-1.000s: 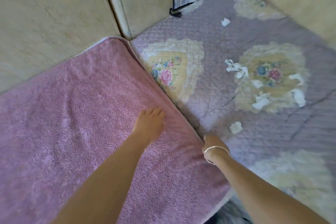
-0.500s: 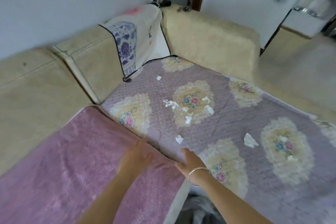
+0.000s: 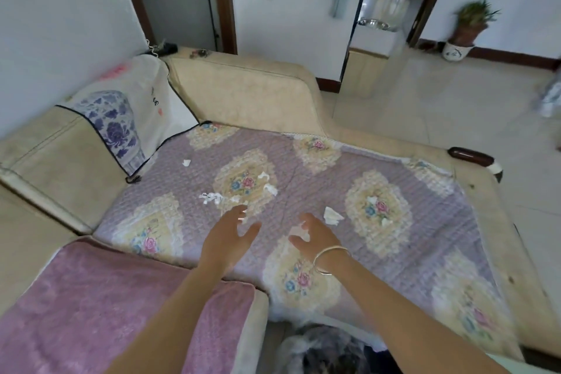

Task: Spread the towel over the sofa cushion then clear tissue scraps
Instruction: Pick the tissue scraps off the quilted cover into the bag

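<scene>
A pink towel (image 3: 91,307) lies flat over the near-left sofa cushion. Several white tissue scraps lie on the purple floral quilted cover (image 3: 431,222): one scrap (image 3: 332,215) just beyond my right hand, a twisted scrap (image 3: 211,198) left of my left hand, two scraps (image 3: 268,184) further back, one small scrap (image 3: 186,163) near the back cushion. My left hand (image 3: 227,237) hovers over the cover, fingers spread, holding nothing. My right hand (image 3: 315,235), with a silver bangle on the wrist, is also open with a white scrap partly hidden under its fingers.
A blue-and-white patterned cloth (image 3: 127,112) drapes over the beige sofa back. The sofa arm (image 3: 243,91) closes the far side. Tiled floor (image 3: 455,106) lies to the right, with a potted plant (image 3: 469,27) by the wall. A dark patterned fabric (image 3: 321,349) sits below, between my arms.
Both hands left the towel's right edge and moved forward over the floral cover, fingers spreading. The view lifted, showing the room.
</scene>
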A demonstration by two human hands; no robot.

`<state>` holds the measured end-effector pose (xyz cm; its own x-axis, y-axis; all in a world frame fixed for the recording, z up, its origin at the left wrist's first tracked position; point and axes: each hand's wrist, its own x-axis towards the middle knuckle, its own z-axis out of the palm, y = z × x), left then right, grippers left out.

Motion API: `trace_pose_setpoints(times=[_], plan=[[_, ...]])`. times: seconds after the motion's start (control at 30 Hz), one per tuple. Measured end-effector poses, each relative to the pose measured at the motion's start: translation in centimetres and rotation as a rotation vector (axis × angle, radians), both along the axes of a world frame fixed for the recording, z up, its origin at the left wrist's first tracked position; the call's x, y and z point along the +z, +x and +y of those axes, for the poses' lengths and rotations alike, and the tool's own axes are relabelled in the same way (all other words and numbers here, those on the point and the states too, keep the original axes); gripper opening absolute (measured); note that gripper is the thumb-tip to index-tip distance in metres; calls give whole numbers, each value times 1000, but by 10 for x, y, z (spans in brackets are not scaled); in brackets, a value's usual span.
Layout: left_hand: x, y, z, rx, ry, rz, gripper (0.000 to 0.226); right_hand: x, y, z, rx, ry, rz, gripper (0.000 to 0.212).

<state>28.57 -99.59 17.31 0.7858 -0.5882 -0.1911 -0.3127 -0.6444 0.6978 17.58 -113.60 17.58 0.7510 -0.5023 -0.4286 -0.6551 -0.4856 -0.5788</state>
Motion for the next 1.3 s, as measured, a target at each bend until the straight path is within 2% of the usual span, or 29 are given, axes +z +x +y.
trace_pose_setpoints(times=[0.3, 0.53, 0.77, 0.93, 1.07, 1.2, 1.3], plan=[[6, -14, -87, 16, -12, 2, 51, 15, -24, -97, -58, 24, -33, 54], [-42, -13, -141, -7, 34, 66, 51, -28, -23, -156, -77, 42, 75, 58], [-129, 25, -182, -115, 163, 179, 54, -113, -5, -204, -142, 32, 258, 56], [-207, 65, -209, -285, 306, 133, 56, -195, 37, -237, -74, 68, 470, 77], [-259, 94, -232, -381, 328, 122, 54, -257, 81, -259, -23, 36, 560, 83], [-309, 121, -247, -445, 344, 124, 53, -316, 117, -265, -54, 21, 574, 79], [-332, 133, -248, -428, 346, 131, 51, -340, 122, -262, -95, -119, 545, 65]])
